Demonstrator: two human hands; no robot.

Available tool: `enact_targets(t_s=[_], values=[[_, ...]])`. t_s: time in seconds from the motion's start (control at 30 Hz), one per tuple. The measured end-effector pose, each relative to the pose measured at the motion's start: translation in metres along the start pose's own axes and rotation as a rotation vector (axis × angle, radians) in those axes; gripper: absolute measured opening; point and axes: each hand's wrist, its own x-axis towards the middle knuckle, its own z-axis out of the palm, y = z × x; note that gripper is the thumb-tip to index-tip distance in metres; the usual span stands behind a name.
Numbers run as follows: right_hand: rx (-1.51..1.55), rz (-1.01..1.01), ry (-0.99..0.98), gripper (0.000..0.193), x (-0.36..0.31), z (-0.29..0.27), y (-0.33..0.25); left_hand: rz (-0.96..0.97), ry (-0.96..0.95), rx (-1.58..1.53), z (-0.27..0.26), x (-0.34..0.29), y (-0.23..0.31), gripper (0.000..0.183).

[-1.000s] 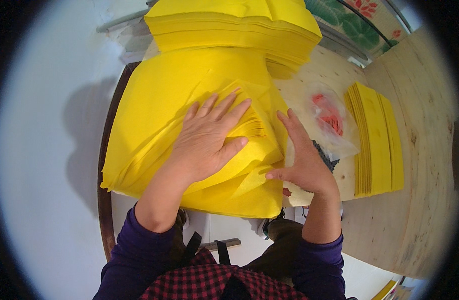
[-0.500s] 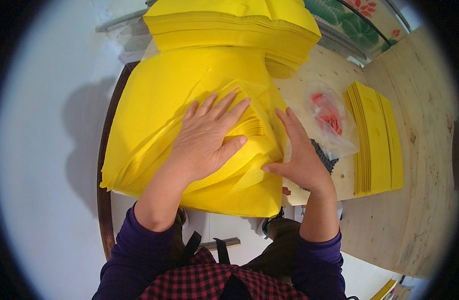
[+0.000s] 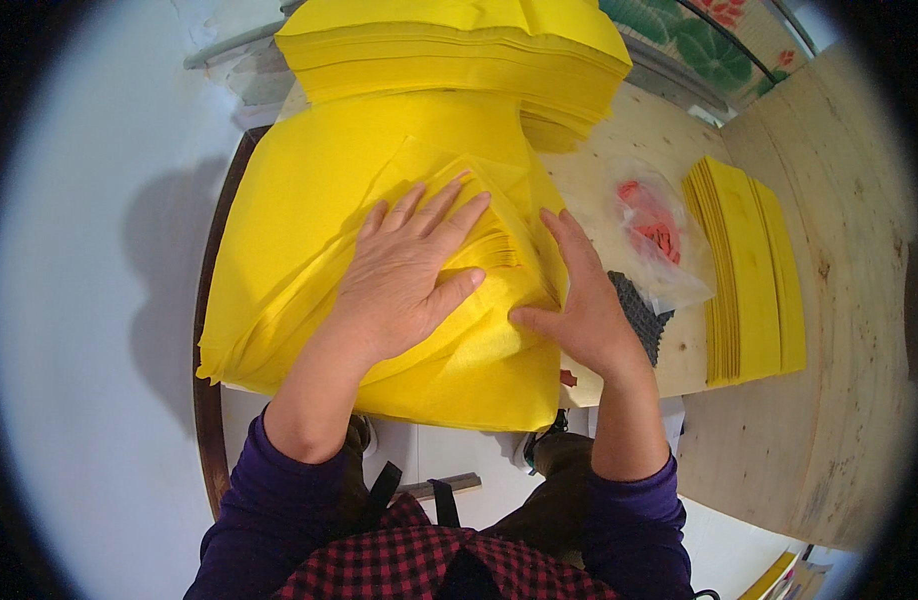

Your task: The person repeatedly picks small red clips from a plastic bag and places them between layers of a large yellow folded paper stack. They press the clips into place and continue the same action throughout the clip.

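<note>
A wide pile of thin yellow fabric sheets (image 3: 309,240) lies in front of me, its upper layers rumpled and folded over one another. My left hand (image 3: 409,260) rests flat on the middle of it, fingers spread toward a layered fold (image 3: 497,250). At the pile's right edge is my right hand (image 3: 584,300), its thumb apart from the fingers and over the cloth. Nothing shows between those fingers; whether they touch the sheets is hard to tell.
Behind stands a thick stack of yellow sheets (image 3: 449,60). To the right are a clear plastic bag with red pieces (image 3: 654,235), a dark textured pad (image 3: 639,310) and a narrow yellow folded stack (image 3: 744,270). A wooden panel (image 3: 829,300) rises at the far right; a white wall borders the left.
My right hand has shifted slightly left, closer against the edge of the pile, uncovering more of the dark pad. The left hand stays on the cloth. The whole view has moved a little.
</note>
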Motion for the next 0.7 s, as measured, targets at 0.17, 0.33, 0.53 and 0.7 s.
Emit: enact_targets(t_s=[0.17,0.33,0.53,0.7], values=[[0.045,0.010,0.002,0.090,-0.010,-0.022,0.008,-0.002,0.006,-0.004,-0.001,-0.001,0.000,0.067],[0.232,0.123,0.193,0.042,-0.016,-0.049,0.035,-0.004,0.000,0.008,0.000,0.000,0.000,0.067],[-0.332,0.414,-0.132,0.020,-0.039,-0.082,0.043,0.000,0.004,0.018,-0.001,0.000,0.001,0.067],[-0.558,0.341,-0.033,0.022,-0.037,-0.046,0.062,0.006,0.008,0.002,-0.002,0.001,-0.001,0.066]])
